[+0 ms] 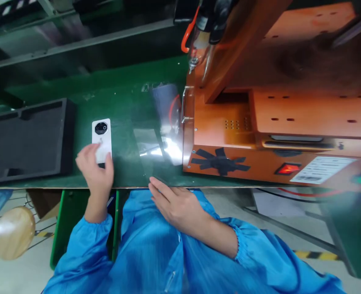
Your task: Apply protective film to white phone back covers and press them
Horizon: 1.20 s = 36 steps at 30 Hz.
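Note:
A white smartphone [106, 139] with a round black camera bump lies back-up on the green bench. My left hand [96, 167] is over its lower end, slightly blurred, with the thumb spread away from the fingers. The thumb is by the phone's right edge and a fingertip overlaps its back; whether they press on it I cannot tell. At the bench's front edge, my right hand [178, 204] rests with fingers stretched out and together, holding nothing.
A black foam-like tray [66, 139] stands left of the phone. An orange machine [217, 126] with a lit red switch [287, 168] fills the right side. Below the bench are a green bin [57, 232] and a round wooden stool [14, 232].

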Available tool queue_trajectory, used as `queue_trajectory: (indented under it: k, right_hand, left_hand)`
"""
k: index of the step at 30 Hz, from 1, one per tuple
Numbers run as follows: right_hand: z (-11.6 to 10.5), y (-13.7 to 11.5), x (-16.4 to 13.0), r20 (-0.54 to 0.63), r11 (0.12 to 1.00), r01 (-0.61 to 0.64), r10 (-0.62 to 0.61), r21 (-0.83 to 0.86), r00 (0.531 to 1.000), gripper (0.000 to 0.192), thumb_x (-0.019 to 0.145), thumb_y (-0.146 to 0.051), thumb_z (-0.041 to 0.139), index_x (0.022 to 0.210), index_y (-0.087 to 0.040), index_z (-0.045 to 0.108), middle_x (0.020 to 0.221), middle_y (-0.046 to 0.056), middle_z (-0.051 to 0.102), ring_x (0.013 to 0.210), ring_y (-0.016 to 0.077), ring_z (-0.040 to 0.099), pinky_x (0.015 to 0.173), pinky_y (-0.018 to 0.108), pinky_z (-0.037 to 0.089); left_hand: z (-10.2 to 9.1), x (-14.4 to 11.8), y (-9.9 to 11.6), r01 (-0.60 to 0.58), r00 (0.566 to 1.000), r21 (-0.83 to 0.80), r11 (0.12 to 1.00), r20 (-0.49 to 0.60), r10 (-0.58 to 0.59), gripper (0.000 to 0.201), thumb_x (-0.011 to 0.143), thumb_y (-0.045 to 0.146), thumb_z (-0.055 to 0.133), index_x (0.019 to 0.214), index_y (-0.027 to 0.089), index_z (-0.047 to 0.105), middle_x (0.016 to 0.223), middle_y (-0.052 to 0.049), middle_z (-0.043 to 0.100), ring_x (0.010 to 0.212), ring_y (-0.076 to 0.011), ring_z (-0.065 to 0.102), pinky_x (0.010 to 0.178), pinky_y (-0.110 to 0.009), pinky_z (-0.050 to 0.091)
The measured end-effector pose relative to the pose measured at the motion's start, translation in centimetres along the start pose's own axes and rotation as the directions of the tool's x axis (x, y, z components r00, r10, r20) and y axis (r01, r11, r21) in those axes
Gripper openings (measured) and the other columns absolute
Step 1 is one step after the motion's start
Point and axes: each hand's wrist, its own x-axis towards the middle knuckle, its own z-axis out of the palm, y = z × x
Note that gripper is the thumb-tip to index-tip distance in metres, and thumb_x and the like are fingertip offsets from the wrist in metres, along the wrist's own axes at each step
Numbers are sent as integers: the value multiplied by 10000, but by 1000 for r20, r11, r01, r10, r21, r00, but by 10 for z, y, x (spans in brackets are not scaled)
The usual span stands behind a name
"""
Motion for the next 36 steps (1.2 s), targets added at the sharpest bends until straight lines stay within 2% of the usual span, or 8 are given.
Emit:
queue_trajectory:
  k: [2, 4, 7, 10, 15, 18, 28, 36]
  right_hand:
    - [-3, 4, -1, -53, 1000, -19, 20, 22, 998, 293, 1083, -165, 542, 1283, -100, 747, 1388, 153, 729, 893, 184, 752, 749, 313, 634]
    - [-8, 11, 0, -82, 999, -45, 47, 19, 996, 272, 1083, -149, 536, 1226, -100, 762, 1301, 133, 769, 877, 175, 755, 730, 296, 623]
    - [-18, 19, 12, -68, 996, -85, 84, -3, 994, 278, 1072, -114, 521, 1228, -102, 751, 1263, 131, 774, 875, 177, 745, 729, 297, 603]
    - [-28, 23, 36, -22, 988, -147, 146, -44, 989, 267, 1080, -112, 499, 1191, -107, 742, 1206, 124, 772, 864, 176, 712, 712, 299, 566]
    - [-29, 31, 81, 5, 983, -142, 144, -116, 990, 207, 1050, -89, 535, 1137, -100, 722, 1094, 134, 730, 916, 233, 638, 732, 342, 492]
    - [-21, 35, 95, 36, 985, -75, 82, -154, 996, 181, 1033, -80, 548, 1065, -112, 723, 957, 117, 690, 899, 251, 592, 739, 361, 447]
    - [-21, 40, 97, 132, 965, 97, -66, -242, 989, 217, 1006, -45, 499, 995, -102, 708, 853, 99, 633, 806, 252, 555, 712, 364, 408]
    - [-21, 35, 96, 41, 904, 187, -186, -385, 982, 233, 945, -9, 469, 886, -114, 669, 781, 88, 576, 727, 260, 531, 654, 370, 367]
  left_hand:
    - [11, -8, 20, -138, 978, -117, 983, 141, 154, 332, 1028, 425, 566, 1252, 240, 725, 1320, -132, 709, 1311, -339, 608, 1193, -562, 411]
    - [23, -9, 35, -197, 931, -185, 963, 271, 243, 310, 1025, 433, 607, 1249, 273, 748, 1376, -95, 718, 1369, -339, 581, 1200, -552, 400]
    - [37, -2, 43, -184, 895, -187, 965, 375, 243, 434, 966, 470, 722, 1369, 308, 716, 1527, -75, 649, 1484, -404, 469, 1213, -632, 344]
    - [39, 5, 42, -160, 868, -194, 968, 439, 232, 391, 929, 417, 785, 1314, 356, 750, 1496, -40, 678, 1500, -406, 448, 1207, -669, 323]
    - [35, 1, 44, -94, 887, -249, 964, 418, 194, 142, 926, 288, 773, 1055, 333, 808, 1308, -18, 776, 1421, -337, 536, 1215, -629, 339]
    - [36, -3, 47, -69, 901, -267, 961, 398, 175, 115, 905, 237, 760, 983, 315, 791, 1252, -11, 792, 1398, -332, 561, 1218, -625, 331]
    - [38, -6, 48, -54, 908, -261, 964, 388, 156, 152, 922, 191, 693, 858, 305, 770, 1233, 5, 799, 1379, -321, 583, 1193, -633, 336]
    - [42, -14, 47, -140, 926, -246, 959, 309, 215, 144, 959, 201, 684, 910, 300, 777, 1259, 24, 797, 1354, -296, 614, 1187, -609, 353]
